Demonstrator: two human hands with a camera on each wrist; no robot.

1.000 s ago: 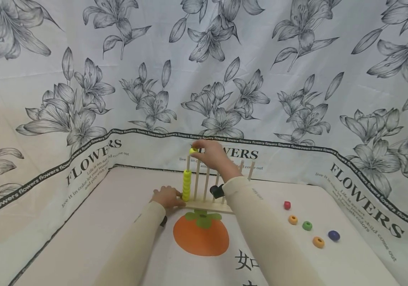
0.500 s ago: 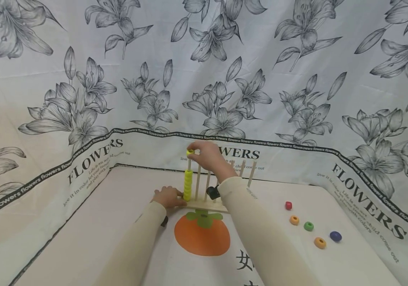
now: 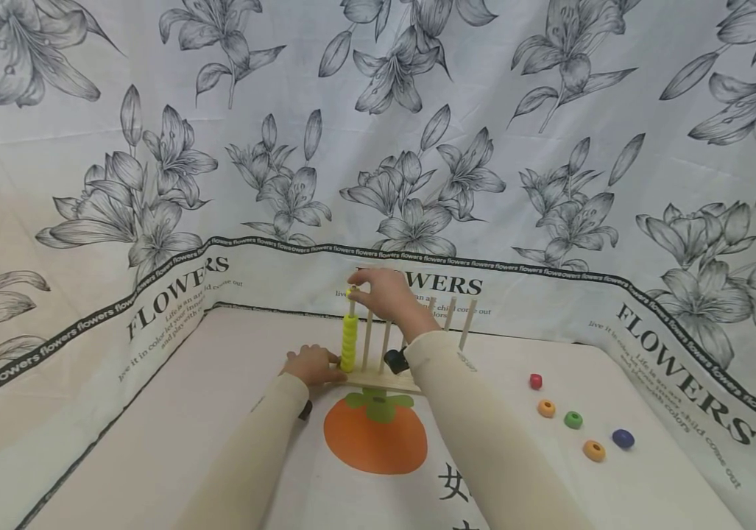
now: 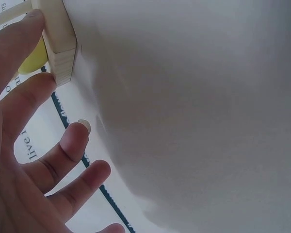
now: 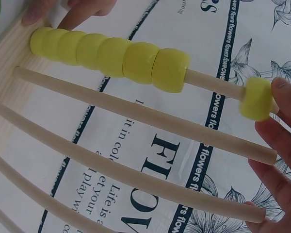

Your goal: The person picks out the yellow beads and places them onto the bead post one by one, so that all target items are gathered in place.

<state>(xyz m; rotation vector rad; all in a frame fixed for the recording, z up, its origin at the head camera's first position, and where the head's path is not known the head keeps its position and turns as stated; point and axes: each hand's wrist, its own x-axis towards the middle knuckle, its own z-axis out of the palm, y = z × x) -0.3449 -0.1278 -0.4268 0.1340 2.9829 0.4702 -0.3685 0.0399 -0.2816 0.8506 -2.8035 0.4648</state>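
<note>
A wooden peg rack (image 3: pixel 384 380) stands on the table, several upright pegs rising from its base. Its leftmost peg carries a stack of several yellow beads (image 5: pixel 111 57). Near the top of that peg, a single yellow bead (image 5: pixel 257 99) is threaded around the rod, apart from the stack. My right hand (image 3: pixel 389 296) pinches this bead between thumb and forefinger at its upper edge. With thumb and forefinger, my left hand (image 3: pixel 311 366) grips the left end of the rack's base (image 4: pixel 60 46); its other fingers are spread free in the left wrist view.
Loose beads lie on the right of the table: a red one (image 3: pixel 536 381), orange ones (image 3: pixel 546 408), a green one (image 3: pixel 573 419) and a blue one (image 3: pixel 623 439). Bare pegs (image 5: pixel 136 111) stand beside the filled one. A flower-printed cloth (image 3: pixel 417 184) hangs behind the table.
The single yellow bead has gone onto the top of the leftmost peg and slid slightly down it, my right hand lowering with it. My left hand has stayed at the base.
</note>
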